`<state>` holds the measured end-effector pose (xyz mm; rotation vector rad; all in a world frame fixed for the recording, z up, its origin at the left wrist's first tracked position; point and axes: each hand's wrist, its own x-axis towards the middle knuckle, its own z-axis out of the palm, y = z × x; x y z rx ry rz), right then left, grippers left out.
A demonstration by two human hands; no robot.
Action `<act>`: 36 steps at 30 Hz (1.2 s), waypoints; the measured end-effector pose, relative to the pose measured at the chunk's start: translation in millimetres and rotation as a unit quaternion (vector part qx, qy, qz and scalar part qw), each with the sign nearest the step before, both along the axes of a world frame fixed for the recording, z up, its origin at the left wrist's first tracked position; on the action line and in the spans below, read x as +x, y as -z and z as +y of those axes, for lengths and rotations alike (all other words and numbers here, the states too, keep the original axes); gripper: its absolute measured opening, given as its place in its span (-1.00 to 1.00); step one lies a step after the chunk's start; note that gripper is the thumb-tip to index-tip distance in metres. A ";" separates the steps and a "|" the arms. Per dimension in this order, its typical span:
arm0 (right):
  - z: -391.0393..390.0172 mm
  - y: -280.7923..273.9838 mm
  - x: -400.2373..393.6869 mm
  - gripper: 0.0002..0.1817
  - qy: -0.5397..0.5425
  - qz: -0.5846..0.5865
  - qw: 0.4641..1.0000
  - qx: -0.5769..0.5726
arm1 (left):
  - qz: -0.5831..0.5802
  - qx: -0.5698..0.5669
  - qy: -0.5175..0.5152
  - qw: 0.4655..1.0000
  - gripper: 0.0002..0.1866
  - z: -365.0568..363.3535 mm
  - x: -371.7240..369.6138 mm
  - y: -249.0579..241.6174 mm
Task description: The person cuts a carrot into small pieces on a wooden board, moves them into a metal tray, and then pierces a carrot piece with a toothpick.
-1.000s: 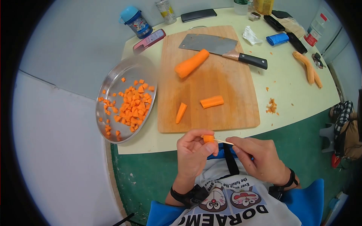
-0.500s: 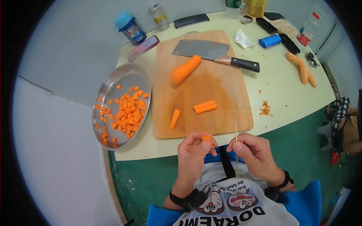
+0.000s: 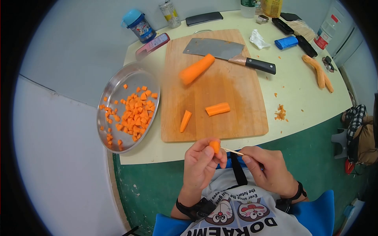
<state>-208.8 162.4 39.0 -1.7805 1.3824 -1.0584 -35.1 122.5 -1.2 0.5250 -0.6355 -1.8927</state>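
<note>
Between the fingertips of my left hand [image 3: 201, 161] is a small carrot piece [image 3: 215, 146]. My right hand [image 3: 267, 167] pinches a thin wooden stick [image 3: 233, 151], its far tip right at the side of that piece. Both hands are in front of the near edge of the wooden cutting board [image 3: 236, 126]. On the board lie a thick carrot length [image 3: 198, 69], a short carrot chunk [image 3: 217, 109] and a narrow carrot strip [image 3: 186, 121]. A cleaver [image 3: 214, 48] rests across the board's far part, its black handle past the right side.
Left of the board, a metal tray [image 3: 106, 84] holds many diced carrot cubes [image 3: 136, 114]. A phone [image 3: 152, 46], a blue-capped bottle [image 3: 139, 26] and a can [image 3: 170, 14] stand behind. Carrot peelings [image 3: 280, 113], crumpled tissue [image 3: 259, 39] and peeled carrots [image 3: 318, 71] are on the right.
The stick in my right hand has swung from upright to nearly level, its tip now at the carrot piece. My left hand has turned the piece slightly.
</note>
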 end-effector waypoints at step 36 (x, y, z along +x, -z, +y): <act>-18.0 28.9 -9.4 -0.75 -0.006 -0.559 0.790 0.252 | -0.387 -0.077 0.108 0.913 -0.77 22.1 1.0 -37.8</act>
